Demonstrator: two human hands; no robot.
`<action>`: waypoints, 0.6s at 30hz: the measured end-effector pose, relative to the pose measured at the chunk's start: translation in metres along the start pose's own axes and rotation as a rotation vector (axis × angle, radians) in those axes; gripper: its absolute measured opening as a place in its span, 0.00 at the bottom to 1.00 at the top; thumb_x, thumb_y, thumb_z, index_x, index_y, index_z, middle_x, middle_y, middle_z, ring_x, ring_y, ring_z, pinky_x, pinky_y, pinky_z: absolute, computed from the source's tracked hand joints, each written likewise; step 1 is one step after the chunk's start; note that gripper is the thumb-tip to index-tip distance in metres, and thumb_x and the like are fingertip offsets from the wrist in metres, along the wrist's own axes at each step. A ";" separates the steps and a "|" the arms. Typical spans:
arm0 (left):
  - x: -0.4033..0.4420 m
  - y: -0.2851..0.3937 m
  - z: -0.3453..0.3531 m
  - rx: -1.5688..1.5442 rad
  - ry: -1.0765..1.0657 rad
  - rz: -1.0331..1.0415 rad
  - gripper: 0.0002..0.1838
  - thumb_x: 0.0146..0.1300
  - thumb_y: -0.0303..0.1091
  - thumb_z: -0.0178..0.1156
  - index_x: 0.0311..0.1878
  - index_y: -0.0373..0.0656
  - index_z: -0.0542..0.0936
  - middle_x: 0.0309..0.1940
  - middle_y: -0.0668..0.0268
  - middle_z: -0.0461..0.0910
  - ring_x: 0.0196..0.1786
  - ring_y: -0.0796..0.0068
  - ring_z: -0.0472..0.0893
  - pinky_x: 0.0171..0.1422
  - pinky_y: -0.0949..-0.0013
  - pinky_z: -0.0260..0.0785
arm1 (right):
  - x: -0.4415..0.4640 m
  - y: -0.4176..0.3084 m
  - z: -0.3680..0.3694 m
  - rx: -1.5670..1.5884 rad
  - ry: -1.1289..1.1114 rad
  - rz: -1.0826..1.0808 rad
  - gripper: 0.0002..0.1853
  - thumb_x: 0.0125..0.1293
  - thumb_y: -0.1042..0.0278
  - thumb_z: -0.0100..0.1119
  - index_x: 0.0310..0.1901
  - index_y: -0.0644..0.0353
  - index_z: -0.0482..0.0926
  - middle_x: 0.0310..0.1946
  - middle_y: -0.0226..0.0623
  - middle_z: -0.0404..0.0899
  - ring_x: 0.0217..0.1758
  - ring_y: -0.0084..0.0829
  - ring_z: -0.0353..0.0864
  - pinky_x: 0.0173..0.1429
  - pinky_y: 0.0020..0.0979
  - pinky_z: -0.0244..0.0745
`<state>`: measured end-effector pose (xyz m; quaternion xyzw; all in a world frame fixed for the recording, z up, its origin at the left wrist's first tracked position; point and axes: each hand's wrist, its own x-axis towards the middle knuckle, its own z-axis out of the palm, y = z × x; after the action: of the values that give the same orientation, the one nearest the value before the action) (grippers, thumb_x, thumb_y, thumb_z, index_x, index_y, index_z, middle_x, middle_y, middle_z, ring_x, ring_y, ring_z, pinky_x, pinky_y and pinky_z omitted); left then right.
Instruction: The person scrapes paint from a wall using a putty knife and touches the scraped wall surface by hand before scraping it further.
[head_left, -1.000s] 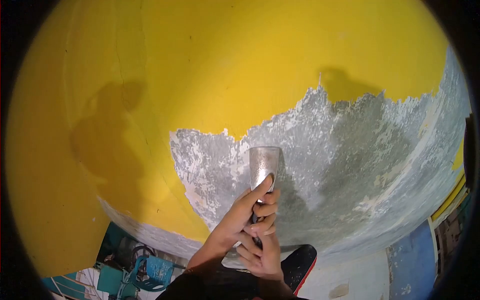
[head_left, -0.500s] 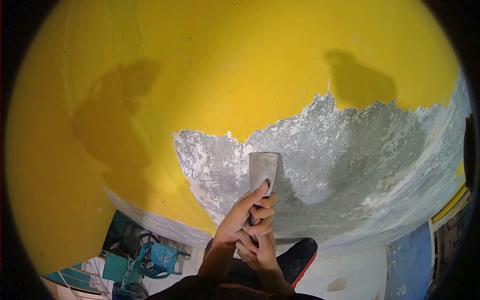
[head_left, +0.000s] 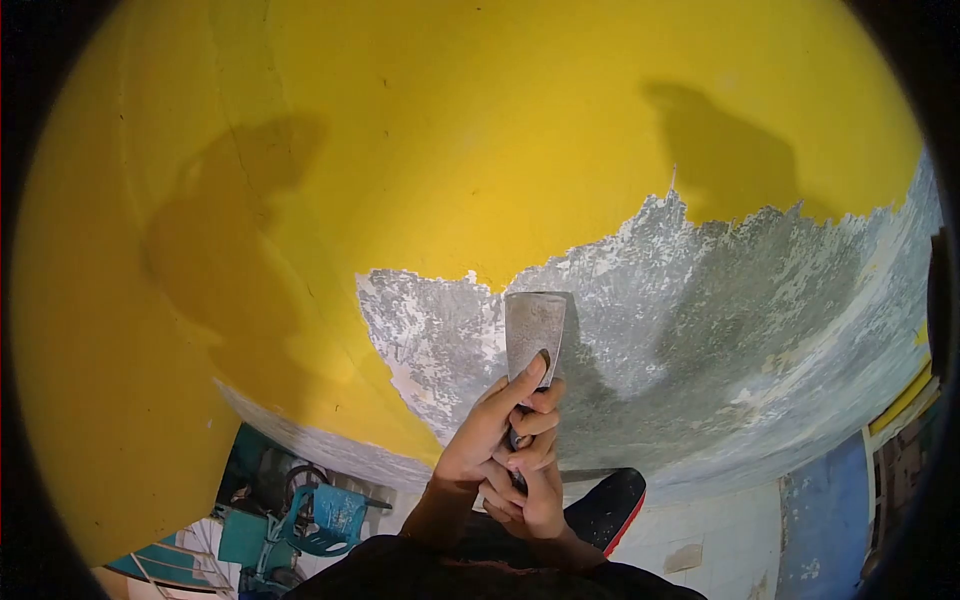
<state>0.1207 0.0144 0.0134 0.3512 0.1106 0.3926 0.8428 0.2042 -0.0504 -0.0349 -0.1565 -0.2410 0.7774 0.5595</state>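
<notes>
Fingers of both hands are curled closed around the dark handle (head_left: 519, 440) of a metal scraper (head_left: 535, 328), the left hand (head_left: 482, 432) higher, its thumb lying along the blade, and the right hand (head_left: 540, 497) lower. The scraper points up in front of the bare grey patch (head_left: 650, 330) of wall, its wide end close to the ragged border of the yellow paint (head_left: 480, 130); I can't tell whether that end touches. Any lettering on the blade is too small to make out. Shadows fall across the wall on either side. Down to the left is a teal chair (head_left: 338, 516); right of the hands are pale floor tiles (head_left: 720, 530) and a scuffed blue panel (head_left: 825, 510).
</notes>
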 end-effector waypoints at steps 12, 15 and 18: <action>-0.001 0.011 0.004 -0.041 -0.048 0.014 0.24 0.67 0.55 0.41 0.20 0.50 0.57 0.08 0.78 0.49 0.06 0.84 0.56 0.10 0.79 0.47 | 0.004 0.001 0.002 -0.027 -0.027 0.136 0.08 0.68 0.59 0.47 0.40 0.53 0.64 0.13 0.26 0.55 0.12 0.17 0.51 0.18 0.21 0.48; -0.001 0.019 0.006 -0.042 0.038 0.004 0.24 0.67 0.53 0.43 0.20 0.49 0.57 0.09 0.78 0.50 0.06 0.84 0.55 0.10 0.80 0.47 | 0.007 0.002 0.007 -0.024 -0.151 0.114 0.09 0.68 0.58 0.46 0.39 0.53 0.65 0.14 0.25 0.56 0.12 0.17 0.52 0.17 0.21 0.49; -0.005 0.022 0.005 -0.204 -0.119 -0.102 0.23 0.67 0.52 0.44 0.20 0.49 0.58 0.09 0.77 0.50 0.06 0.84 0.52 0.10 0.79 0.46 | 0.002 -0.001 0.031 0.008 -0.050 0.120 0.07 0.67 0.60 0.47 0.39 0.53 0.66 0.14 0.26 0.58 0.12 0.17 0.53 0.17 0.21 0.49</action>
<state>0.1069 0.0176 0.0314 0.2803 0.0375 0.3371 0.8980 0.1886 -0.0539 -0.0081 -0.1490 -0.2422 0.8142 0.5061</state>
